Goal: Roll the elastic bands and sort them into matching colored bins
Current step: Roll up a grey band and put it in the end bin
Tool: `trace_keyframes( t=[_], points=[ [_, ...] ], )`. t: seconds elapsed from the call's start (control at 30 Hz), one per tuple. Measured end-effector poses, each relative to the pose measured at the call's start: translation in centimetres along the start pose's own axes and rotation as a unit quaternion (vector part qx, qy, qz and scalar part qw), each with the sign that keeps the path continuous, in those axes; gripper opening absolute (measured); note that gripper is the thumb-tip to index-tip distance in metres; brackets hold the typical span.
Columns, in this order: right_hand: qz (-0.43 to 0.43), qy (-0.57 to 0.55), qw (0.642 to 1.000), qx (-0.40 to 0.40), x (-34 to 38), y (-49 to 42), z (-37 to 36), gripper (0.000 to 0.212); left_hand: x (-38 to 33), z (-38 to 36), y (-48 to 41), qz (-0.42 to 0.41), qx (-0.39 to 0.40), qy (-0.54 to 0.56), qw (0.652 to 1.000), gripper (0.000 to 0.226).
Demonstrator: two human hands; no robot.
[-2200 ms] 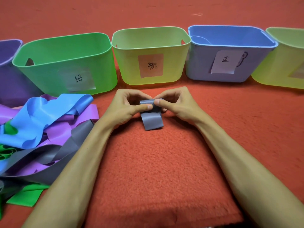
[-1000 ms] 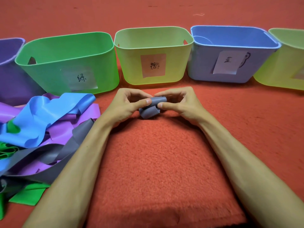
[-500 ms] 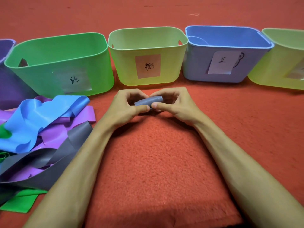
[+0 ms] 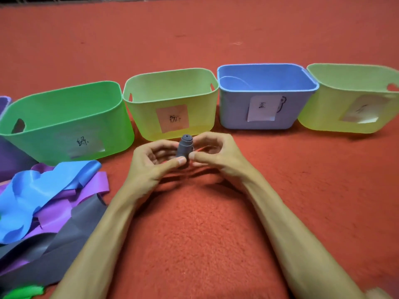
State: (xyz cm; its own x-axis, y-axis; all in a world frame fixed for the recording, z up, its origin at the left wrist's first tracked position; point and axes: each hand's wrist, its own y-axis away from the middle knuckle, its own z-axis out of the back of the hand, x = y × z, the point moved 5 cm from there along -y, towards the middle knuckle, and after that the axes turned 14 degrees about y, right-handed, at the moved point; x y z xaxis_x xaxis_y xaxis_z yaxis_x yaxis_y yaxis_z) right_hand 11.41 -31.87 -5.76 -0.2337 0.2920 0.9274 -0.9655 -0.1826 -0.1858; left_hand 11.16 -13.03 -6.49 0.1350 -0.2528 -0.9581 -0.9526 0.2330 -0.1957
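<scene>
The roll is a tight grey cylinder of smooth, matte elastic, its spiral end showing on top; it is held upright over the fuzzy red carpet, just in front of the yellow bin; the left hand pinches its lower part, thumb against curled fingers; the right hand grips it likewise from the other side. Half a second ago it lay sideways between the thumbs; a second ago a loose tail hung from it, now wound in.

Behind, thin rounded plastic bins stand in a row, most with paper labels on their fronts: purple bin at the left edge, green bin, yellow bin, blue bin, far yellow bin. Towards the near left corner glossy loose bands lie tangled: blue band, purple band, grey band, green band; the left forearm hides the grey band's edge.
</scene>
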Motion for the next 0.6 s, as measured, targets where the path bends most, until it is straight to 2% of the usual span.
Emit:
trace_keyframes(
  t=[0.1,0.3,0.43,0.6],
  points=[
    [0.024,0.053,0.998,-0.034,1.5,1.3,3.2,0.025,-0.9,-3.7,-1.3,-0.033,0.008,-0.010,0.999,0.050],
    [0.042,0.147,0.982,-0.108,4.5,4.5,15.0,0.023,-3.3,-15.3,-6.9,-0.061,0.118,-0.065,0.989,0.039],
    [0.043,0.263,0.949,-0.169,7.1,4.7,24.7,0.016,-5.5,-24.7,-12.1,-0.113,0.166,-0.094,0.975,0.029],
    [-0.003,0.359,0.920,-0.158,6.9,0.8,36.3,0.031,-5.6,-34.1,-20.3,-0.125,0.188,-0.116,0.967,0.027]
  ],
)
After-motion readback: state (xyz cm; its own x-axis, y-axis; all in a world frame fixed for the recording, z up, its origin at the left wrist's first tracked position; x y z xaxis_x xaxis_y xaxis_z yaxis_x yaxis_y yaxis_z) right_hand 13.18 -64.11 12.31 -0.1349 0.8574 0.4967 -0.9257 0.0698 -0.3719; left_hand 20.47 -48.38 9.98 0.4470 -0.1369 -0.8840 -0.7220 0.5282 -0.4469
